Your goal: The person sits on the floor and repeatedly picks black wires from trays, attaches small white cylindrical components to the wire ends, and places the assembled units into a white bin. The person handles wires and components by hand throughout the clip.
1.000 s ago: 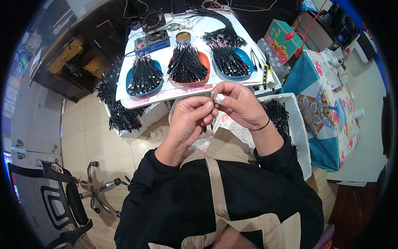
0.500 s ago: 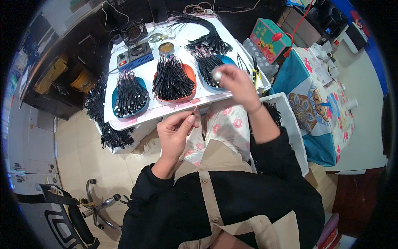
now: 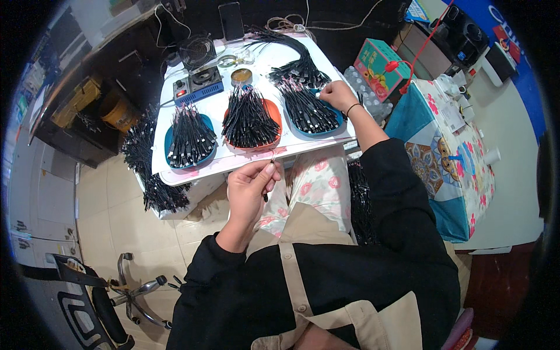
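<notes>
My left hand [image 3: 252,185] is closed in a pinch just off the table's front edge. It grips a short black cable [image 3: 266,198] with thin pinkish wire ends pointing up; much of it is hidden by the fingers. Farther right, my right hand [image 3: 339,98] has its fingers bent together beside the right blue tray [image 3: 315,133]. Anything in those fingers is hidden. Black cables [image 3: 306,111] with metal plugs fill that tray. An orange tray [image 3: 277,111] in the middle and another blue tray [image 3: 209,123] on the left hold similar bundles.
Behind the trays stand a small blue hot plate [image 3: 205,87], a round tin [image 3: 241,76] and a phone [image 3: 231,21]. Loose long cables [image 3: 294,58] lie at the back. More cables [image 3: 154,186] hang at the left. A green box [image 3: 382,67] stands at right.
My right hand has moved from above the right tray to its far right side. The left hand keeps its pinch on the cable. The whole view has shifted slightly.
</notes>
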{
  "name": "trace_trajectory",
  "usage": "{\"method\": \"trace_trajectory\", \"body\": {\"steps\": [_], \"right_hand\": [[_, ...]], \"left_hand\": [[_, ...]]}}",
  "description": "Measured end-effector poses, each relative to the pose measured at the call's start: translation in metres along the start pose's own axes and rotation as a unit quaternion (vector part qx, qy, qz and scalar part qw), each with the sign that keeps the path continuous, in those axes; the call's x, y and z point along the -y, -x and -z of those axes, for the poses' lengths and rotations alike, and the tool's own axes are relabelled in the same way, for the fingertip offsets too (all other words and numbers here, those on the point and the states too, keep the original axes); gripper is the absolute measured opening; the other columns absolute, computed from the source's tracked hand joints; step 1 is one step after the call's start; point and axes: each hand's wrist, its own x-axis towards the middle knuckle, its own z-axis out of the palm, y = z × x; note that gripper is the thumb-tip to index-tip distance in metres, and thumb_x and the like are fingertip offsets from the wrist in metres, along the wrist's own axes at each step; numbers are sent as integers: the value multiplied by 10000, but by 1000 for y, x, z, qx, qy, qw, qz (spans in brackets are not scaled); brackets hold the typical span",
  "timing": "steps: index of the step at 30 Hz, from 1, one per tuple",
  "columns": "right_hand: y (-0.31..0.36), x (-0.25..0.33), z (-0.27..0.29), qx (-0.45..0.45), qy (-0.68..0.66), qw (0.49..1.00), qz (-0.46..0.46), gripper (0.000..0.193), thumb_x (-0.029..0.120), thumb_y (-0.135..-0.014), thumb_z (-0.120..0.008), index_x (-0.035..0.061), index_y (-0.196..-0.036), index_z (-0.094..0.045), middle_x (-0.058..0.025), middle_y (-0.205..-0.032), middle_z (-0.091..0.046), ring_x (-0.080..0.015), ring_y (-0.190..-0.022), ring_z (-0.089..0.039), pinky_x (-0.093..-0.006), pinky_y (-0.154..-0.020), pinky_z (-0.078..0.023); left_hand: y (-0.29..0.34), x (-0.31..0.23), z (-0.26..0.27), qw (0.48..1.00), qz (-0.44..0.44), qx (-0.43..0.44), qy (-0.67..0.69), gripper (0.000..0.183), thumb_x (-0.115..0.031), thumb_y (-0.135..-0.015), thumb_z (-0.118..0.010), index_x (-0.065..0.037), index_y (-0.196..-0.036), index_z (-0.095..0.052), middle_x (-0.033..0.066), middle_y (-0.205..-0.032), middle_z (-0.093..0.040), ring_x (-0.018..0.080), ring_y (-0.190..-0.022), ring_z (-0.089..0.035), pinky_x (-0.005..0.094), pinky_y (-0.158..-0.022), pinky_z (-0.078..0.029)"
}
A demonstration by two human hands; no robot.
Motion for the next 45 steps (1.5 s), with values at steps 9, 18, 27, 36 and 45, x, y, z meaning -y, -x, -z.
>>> {"method": "trace_trajectory", "body": {"steps": [9, 18, 27, 36, 45], "right_hand": [[-2, 7, 2, -45, 33, 998, 28, 229, 216, -742, -707, -12, -761, -694, -138, -655, -648, -212, -611, -629, -330, -624, -485], [1, 11, 1, -123, 37, 991, 45, 135, 178, -715, -675, 58, -756, -722, -167, -778, -681, -310, -750, -668, -387, -739, -527], [-6, 20, -5, -60, 74, 994, 59, 137, 183, -720, -705, 48, -743, -713, -151, -758, -678, -289, -734, -666, -364, -730, -519], [11, 37, 0, -63, 29, 992, 107, 169, 205, -715, -719, 40, -745, -702, -168, -784, -677, -320, -768, -658, -386, -758, -517], [27, 57, 12, -82, -13, 992, 98, 146, 163, -728, -693, 22, -762, -688, -150, -762, -672, -271, -722, -656, -355, -704, -520]], "left_hand": [[7, -4, -7, 1000, -15, 8, 7, 145, -43, -900, -595, 70, -977, -644, 86, -741, -630, 76, -543, -465, 181, -483, -336], [13, -7, -12, 1000, -26, 12, 0, 141, -45, -902, -598, 60, -975, -657, 60, -746, -636, 56, -552, -464, 180, -495, -336], [18, -6, -15, 1000, -19, 8, 10, 136, -46, -899, -593, 63, -962, -647, 79, -741, -629, 75, -544, -477, 179, -478, -338], [16, 0, -9, 1000, -3, 20, 24, 149, -59, -904, -599, 52, -985, -658, 64, -756, -644, 51, -555, -476, 177, -490, -342], [15, -4, -7, 1000, -13, -24, 15, 153, -64, -906, -598, 49, -995, -647, 71, -748, -631, 72, -542, -481, 180, -483, -358]]}}
